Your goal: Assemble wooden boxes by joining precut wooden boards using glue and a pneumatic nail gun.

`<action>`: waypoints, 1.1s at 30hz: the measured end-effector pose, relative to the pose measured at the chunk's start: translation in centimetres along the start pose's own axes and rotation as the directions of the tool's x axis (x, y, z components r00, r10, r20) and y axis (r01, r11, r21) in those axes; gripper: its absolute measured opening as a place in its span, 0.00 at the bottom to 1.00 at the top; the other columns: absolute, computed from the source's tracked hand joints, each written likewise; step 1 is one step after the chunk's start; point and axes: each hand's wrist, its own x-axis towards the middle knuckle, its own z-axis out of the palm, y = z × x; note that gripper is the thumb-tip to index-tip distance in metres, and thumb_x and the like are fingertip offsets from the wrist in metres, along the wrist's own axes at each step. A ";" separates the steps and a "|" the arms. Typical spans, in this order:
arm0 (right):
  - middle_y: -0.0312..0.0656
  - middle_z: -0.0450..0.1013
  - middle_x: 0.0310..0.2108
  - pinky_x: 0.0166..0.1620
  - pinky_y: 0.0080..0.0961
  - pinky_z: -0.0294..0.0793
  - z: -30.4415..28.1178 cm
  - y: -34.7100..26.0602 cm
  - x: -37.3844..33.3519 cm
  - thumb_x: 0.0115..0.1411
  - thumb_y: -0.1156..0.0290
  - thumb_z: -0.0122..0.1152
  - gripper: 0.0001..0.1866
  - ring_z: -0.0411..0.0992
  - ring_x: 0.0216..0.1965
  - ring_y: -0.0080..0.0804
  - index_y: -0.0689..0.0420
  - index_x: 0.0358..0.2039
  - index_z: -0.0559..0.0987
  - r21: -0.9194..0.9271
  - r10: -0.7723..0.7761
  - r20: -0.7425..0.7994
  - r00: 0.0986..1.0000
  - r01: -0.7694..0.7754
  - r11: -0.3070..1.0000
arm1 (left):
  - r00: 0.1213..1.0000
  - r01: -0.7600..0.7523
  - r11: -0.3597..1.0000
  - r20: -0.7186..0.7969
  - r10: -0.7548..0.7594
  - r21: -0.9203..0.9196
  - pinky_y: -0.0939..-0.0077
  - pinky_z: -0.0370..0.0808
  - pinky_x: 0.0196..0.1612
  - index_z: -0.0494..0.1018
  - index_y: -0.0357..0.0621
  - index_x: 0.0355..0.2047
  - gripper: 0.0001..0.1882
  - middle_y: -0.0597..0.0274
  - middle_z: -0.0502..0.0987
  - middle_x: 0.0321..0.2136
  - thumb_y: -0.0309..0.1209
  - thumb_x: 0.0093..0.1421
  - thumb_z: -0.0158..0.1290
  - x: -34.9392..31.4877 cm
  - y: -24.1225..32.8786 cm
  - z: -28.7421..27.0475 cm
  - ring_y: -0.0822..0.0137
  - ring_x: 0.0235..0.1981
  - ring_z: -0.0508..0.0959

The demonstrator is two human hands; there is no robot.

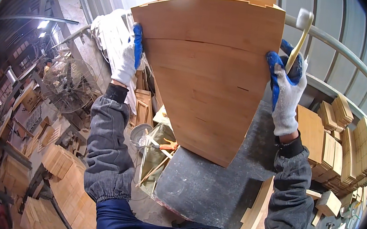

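Head view: gripping tilted wooden panel point(201, 80) over dark tabletop point(202, 184), by opposite edges with left hand point(127, 56) and right hand point(288, 86), presumably for balance. Also holding pale-handled tool point(300, 43) in right hand, apparently for ready reach.

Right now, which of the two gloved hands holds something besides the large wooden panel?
The right hand: a pale-handled tool with a whitish head sticks up from its grip. The left hand visibly holds only the wooden panel.
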 end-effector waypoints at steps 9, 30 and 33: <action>0.44 0.74 0.45 0.54 0.25 0.76 -0.2 0.5 0.8 0.60 0.83 0.58 0.21 0.76 0.47 0.31 0.65 0.55 0.68 0.196 0.033 0.079 0.996 -0.048 0.980 | 0.998 0.061 0.974 -0.018 -0.066 -0.219 0.78 0.62 0.20 0.75 0.45 0.47 0.19 0.76 0.63 0.19 0.45 0.71 0.43 -0.4 1.3 1.1 0.79 0.17 0.61; 0.43 0.68 0.55 0.58 0.25 0.64 -3.9 5.3 -4.3 0.68 0.63 0.52 0.25 0.66 0.55 0.29 0.59 0.62 0.66 -0.126 0.174 0.159 0.972 -0.155 0.980 | 0.958 0.287 0.784 0.139 -0.252 -0.551 0.78 0.69 0.45 0.65 0.50 0.61 0.22 0.74 0.71 0.47 0.43 0.70 0.45 -6.9 -2.9 2.8 0.78 0.41 0.69; 0.42 0.65 0.55 0.59 0.24 0.62 -3.4 5.6 -4.5 0.69 0.64 0.52 0.25 0.63 0.54 0.27 0.59 0.64 0.65 -0.021 0.187 0.163 0.969 -0.186 0.982 | 0.973 0.229 0.824 0.127 -0.191 -0.518 0.76 0.71 0.47 0.65 0.49 0.61 0.23 0.73 0.70 0.51 0.43 0.70 0.44 -7.4 -2.4 2.9 0.76 0.44 0.71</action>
